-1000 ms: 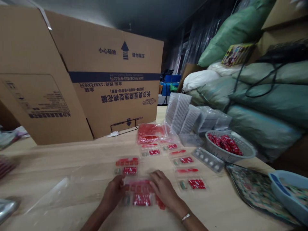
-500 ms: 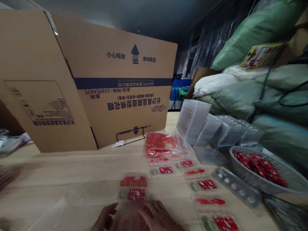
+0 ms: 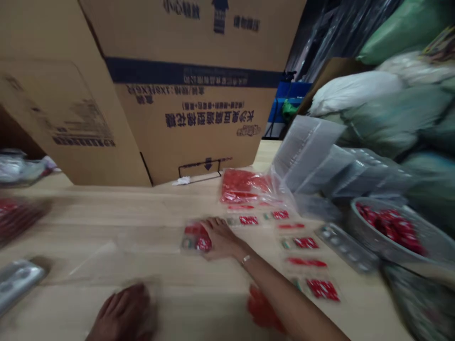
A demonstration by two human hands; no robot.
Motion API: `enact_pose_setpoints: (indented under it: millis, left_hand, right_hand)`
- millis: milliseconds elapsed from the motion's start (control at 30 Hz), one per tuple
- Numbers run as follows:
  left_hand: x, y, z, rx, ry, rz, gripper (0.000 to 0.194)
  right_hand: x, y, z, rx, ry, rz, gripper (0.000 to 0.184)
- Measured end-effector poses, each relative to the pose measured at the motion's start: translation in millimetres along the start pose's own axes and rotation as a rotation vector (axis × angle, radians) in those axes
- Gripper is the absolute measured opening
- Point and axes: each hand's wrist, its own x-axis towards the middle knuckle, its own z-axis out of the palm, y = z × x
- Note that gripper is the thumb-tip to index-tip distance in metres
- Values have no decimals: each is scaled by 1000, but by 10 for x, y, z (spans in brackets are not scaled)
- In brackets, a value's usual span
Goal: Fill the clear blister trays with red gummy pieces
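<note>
My right hand (image 3: 220,239) reaches forward over the wooden table (image 3: 142,213) and lies on a clear packet with red contents (image 3: 195,237), fingers spread flat across it. My left hand (image 3: 122,315) is low at the near edge, blurred by motion, resting on a clear plastic sheet (image 3: 106,258); its fingers cannot be made out. Under my right forearm lies another red packet (image 3: 261,310). More filled packets (image 3: 305,244) lie in rows to the right.
A big cardboard box (image 3: 192,94) stands at the back. A grey basket of red sachets (image 3: 391,232), stacked clear trays (image 3: 320,161) and a bag of red pieces (image 3: 241,187) are on the right. Large sacks (image 3: 391,94) are piled behind. A silver object (image 3: 17,279) lies at left.
Both hands were together on one packet near me. My right hand has since stretched forward onto the farther packet and my left hand has drawn off to the left. The view has tilted down.
</note>
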Motion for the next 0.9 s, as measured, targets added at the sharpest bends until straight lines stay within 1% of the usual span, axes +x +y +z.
enact_pose_setpoints:
  millis: [67, 133, 167, 200, 233, 300, 333, 400, 433, 500, 567, 633, 667, 733, 800, 833, 900]
  left_hand:
    - [-123, 222, 140, -4, -38, 31, 41]
    - [-119, 520, 303, -25, -82, 65, 36]
    - [-81, 677, 381, -27, -106, 89, 35]
    - [-30, 826, 453, -27, -132, 119, 35]
    - [27, 962, 518, -29, -155, 156, 36]
    - [136, 1173, 623, -26, -174, 199, 41]
    - [178, 1245, 664, -22, -171, 199, 43]
    - [231, 1333, 729, -9, -156, 152, 49]
    - [244, 1355, 751, -10, -155, 125, 51]
    - [256, 1374, 768, -61, -156, 86, 54]
    - [277, 1387, 740, -210, -117, 68, 48]
    - [334, 1420, 675, -471, -102, 45, 39]
    - [376, 1449, 636, -642, -140, 11, 36]
    - [465, 1524, 564, -1011, -308, -119, 33]
    - [521, 1594, 519, -1340, -493, -295, 39]
    - [524, 1616, 508, -1450, -577, -367, 44]
    - [480, 1629, 503, -1538, -735, -474, 50]
  right_hand:
    - [23, 4, -69, -9, -18, -8, 101]
    - [-36, 29, -151, -20, -12, -9, 101]
    - [-119, 32, -200, -28, 8, 7, 97]
    - [-245, 21, -250, -36, 35, 39, 87]
    - [-410, -5, -294, -43, 62, 80, 71]
    - [-823, -92, -330, -46, 90, 182, 27]
    - [-1046, -140, -310, -41, 77, 200, 11]
    - [-1452, -225, -198, -14, 30, 224, 20]
    - [-1613, -261, -118, 24, 4, 268, 18]
    - [-1824, -325, 42, 67, 45, 325, 20]
    - [-1896, -390, 156, 176, 126, 352, 21]
    - [-1880, -456, 211, 419, 206, 376, 17]
    - [-1859, -488, 225, 575, 234, 396, 14]
    - [-1823, -551, 251, 858, 271, 432, 8]
    - [-1822, -613, 303, 1015, 289, 443, 3]
    - [-1837, -643, 343, 1048, 287, 424, 2]
    - [-1888, -702, 448, 1104, 266, 330, 7]
